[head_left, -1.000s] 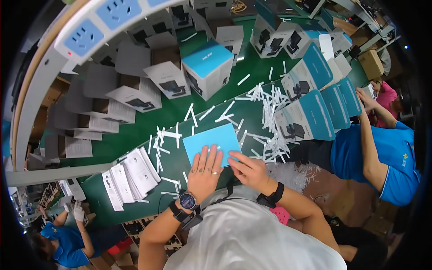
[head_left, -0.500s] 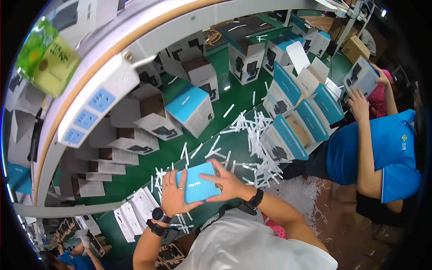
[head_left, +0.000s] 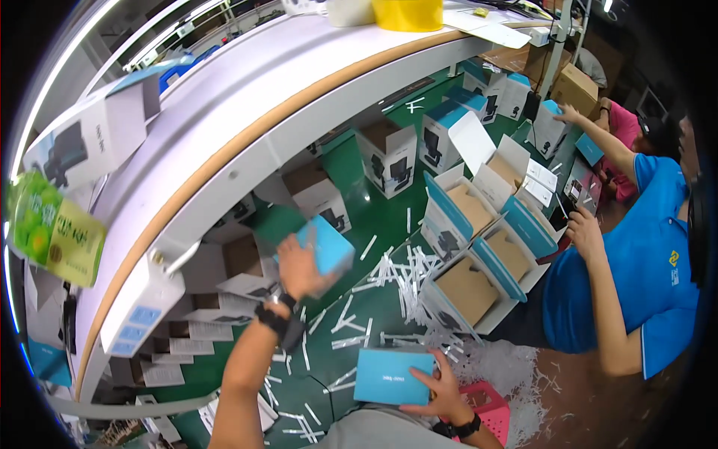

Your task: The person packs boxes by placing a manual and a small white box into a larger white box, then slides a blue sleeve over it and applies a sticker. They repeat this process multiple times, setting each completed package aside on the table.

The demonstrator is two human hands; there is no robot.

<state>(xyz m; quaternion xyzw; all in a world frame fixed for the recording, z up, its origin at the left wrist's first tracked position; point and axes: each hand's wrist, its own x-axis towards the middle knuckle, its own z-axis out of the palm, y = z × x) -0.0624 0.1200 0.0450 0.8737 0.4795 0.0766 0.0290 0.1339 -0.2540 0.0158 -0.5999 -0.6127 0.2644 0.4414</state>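
Note:
My right hand [head_left: 441, 389] grips a small light-blue box [head_left: 385, 374] close to my body, thumb across its top and fingers along the right edge. My left hand [head_left: 299, 269] reaches forward to a larger blue-topped white carton [head_left: 333, 243]. Its fingers close on the left side of that carton, and the carton's lower edge is smeared by motion. Loose white paper strips [head_left: 404, 280] lie between the two hands on the green table [head_left: 378, 213].
Open cartons with blue flaps [head_left: 464, 288] stand to the right. More open cartons [head_left: 239, 258] line the left under a white shelf [head_left: 202, 131]. A power strip [head_left: 142, 307] hangs on the shelf edge. At the right, a co-worker in a blue shirt [head_left: 606, 262] handles a carton [head_left: 550, 127].
My left hand has let go of the small blue box and moved forward to the larger carton. My right hand now holds the small box alone. The head view has shifted.

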